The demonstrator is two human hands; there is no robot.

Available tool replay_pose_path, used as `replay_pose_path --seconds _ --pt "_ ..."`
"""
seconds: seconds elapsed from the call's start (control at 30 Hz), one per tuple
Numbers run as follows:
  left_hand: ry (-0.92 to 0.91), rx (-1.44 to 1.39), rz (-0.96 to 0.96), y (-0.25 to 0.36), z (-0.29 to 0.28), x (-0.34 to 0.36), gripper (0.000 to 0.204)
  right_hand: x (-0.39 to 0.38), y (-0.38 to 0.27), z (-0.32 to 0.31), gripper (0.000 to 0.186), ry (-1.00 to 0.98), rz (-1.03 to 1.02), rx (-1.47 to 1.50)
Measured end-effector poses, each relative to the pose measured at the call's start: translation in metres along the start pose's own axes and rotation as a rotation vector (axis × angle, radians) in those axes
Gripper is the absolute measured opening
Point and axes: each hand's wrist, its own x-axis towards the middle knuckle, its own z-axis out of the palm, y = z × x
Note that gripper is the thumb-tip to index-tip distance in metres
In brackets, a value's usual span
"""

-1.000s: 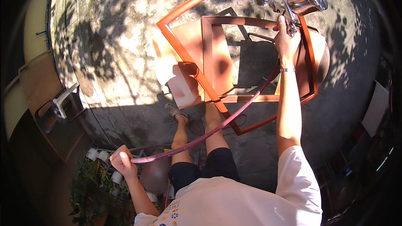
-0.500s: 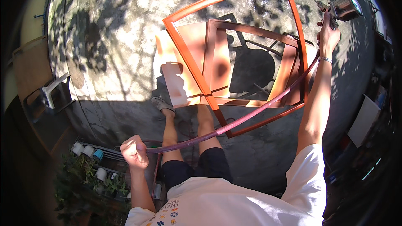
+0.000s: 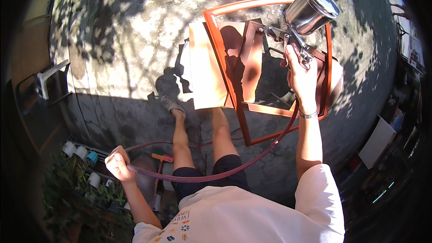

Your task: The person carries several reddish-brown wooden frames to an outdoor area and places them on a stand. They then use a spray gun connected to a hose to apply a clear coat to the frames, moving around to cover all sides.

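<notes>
My right hand (image 3: 301, 78) is closed around the handle of a metal spray gun (image 3: 294, 36), its shiny cup uppermost in the picture. A purple-red hose (image 3: 216, 177) runs from the gun in a sagging curve across my thighs to the left. There my left hand (image 3: 118, 164) grips the hose in a fist. Behind the spray gun stands an orange-painted frame (image 3: 252, 4), partly covered by the cup and my right hand. Within its outline a smaller reddish-brown frame (image 3: 265, 109) and a flat orange-lit board (image 3: 201, 63) show, with shadows across them.
Potted plants (image 3: 108, 193) and small white pots fill a rack at the lower left. More hose (image 3: 153, 144) loops on the concrete floor (image 3: 103, 121) by my legs. A chair-like object (image 3: 49, 78) stands at the left, and a white panel (image 3: 377, 141) leans at the right.
The spray gun has come left and nearer to me, across the orange frame. My left hand has shifted left and slightly down, and the hose now sags more.
</notes>
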Motion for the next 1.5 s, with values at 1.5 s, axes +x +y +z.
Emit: replay_pose_path --seconds 1.5 --pt "-0.215 0.139 -0.001 0.048 0.103 0.014 0.059 0.200 0.039 -0.213 0.055 0.863 -0.032 -0.230"
